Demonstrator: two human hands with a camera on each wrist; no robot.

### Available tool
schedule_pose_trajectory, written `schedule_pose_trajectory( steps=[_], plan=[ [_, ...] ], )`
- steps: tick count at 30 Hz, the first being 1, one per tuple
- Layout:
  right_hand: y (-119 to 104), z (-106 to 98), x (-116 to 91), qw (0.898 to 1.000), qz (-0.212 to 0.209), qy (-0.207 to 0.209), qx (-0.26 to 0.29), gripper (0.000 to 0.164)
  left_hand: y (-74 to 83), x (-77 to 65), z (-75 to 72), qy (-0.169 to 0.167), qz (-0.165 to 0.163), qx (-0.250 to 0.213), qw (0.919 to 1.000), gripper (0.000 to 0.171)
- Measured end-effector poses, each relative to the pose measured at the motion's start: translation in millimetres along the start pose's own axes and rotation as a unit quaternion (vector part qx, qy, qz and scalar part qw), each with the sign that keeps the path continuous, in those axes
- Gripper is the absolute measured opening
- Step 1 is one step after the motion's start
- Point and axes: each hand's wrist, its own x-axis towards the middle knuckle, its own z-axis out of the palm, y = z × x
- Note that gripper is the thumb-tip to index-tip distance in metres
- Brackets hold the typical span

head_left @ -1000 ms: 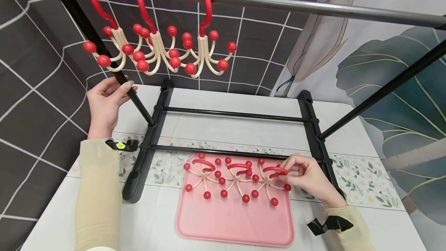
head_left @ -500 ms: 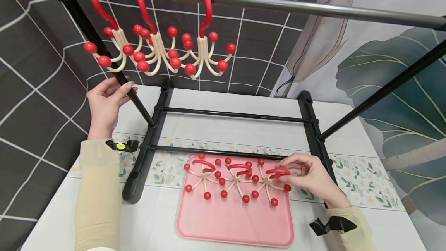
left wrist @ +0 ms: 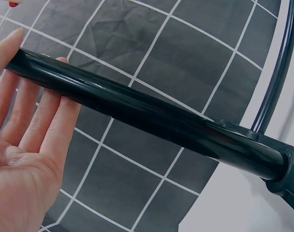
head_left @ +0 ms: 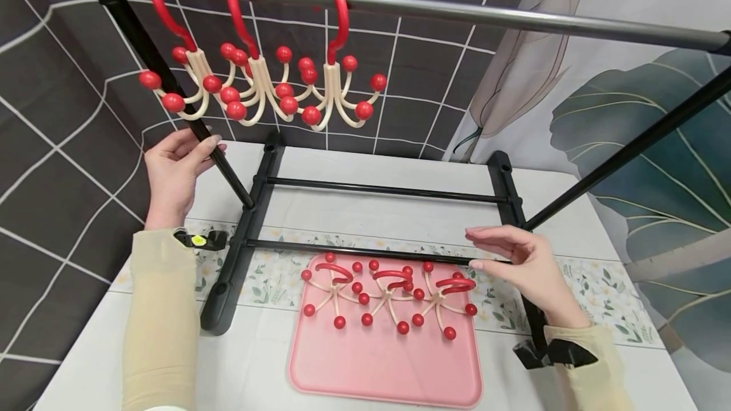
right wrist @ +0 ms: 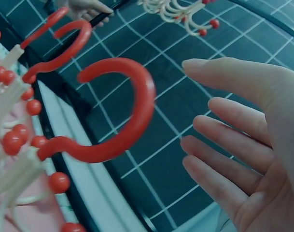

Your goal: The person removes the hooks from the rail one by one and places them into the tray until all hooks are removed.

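Observation:
My left hand (head_left: 174,173) holds the black upright post (left wrist: 137,113) of a rack, thumb on one side and fingers on the other. My right hand (head_left: 522,265) is apart from everything, its fingers spread and relaxed, just right of a multi-hook hanger (head_left: 442,300) with a red hook and red ball tips. In the right wrist view this hanger's red hook (right wrist: 144,104) stands in front of the bare fingers. Beside it on the pink tray (head_left: 382,366) are a middle hanger (head_left: 388,297) and a left hanger (head_left: 335,293), all standing hook-up.
From the rack's metal rail (head_left: 457,13) hang three similar hangers, at the left (head_left: 197,68), the middle (head_left: 259,78) and the right (head_left: 332,87). A lower black bar (head_left: 354,249) passes just behind the tray. Another slanted post (head_left: 622,151) rises on the right.
My right hand has let go of the rightmost tray hanger's hook and moved right and slightly up, its fingers opening. The left hand stays on the post.

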Motion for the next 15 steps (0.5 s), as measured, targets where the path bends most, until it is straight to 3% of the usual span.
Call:
schedule_pose_trajectory(
  steps=[6, 15],
  plan=[
    [-14.2, -6.9, 16.4, 0.999, -0.044, 0.022, -0.009, 0.045, -0.3, 0.3, 0.2, -0.001, 0.0, 0.002, 1.0, 0.033],
    [-42.2, -7.9, 41.8, 0.995, -0.064, 0.058, -0.05, 0.046, 0.0, -0.4, -0.8, -0.006, 0.001, 0.006, 1.0, 0.034]
  ],
)
